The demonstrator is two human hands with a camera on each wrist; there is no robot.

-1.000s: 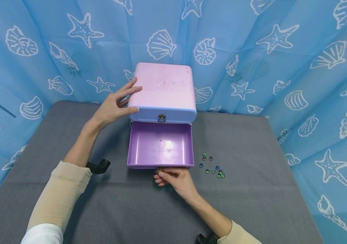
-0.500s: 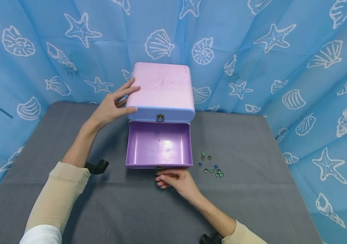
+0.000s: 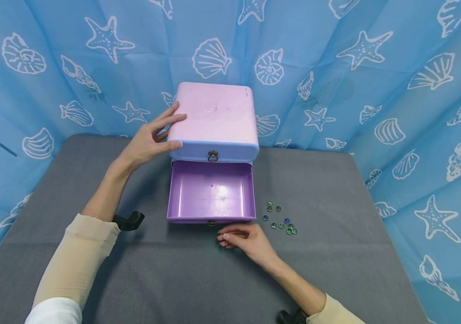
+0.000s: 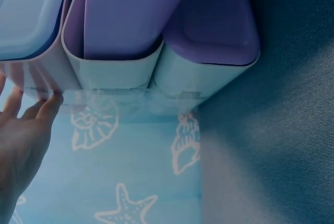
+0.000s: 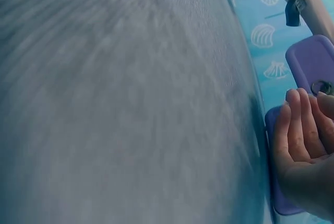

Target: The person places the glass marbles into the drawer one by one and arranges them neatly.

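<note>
Drawer box with bottom drawer extended; both hands at the unit.

The left hand [image 3: 149, 140] rests on the top left corner of the pink drawer box [image 3: 215, 119], fingers spread and straight against its lid and side. The purple drawer [image 3: 211, 192] stands pulled out toward the person. The right hand [image 3: 243, 239] lies on the grey table [image 3: 355, 252] just in front of the drawer's ring pull [image 3: 212, 222], fingers loosely curled, holding nothing. Glass beads [image 3: 280, 220] lie near the drawer's right front corner.
</note>
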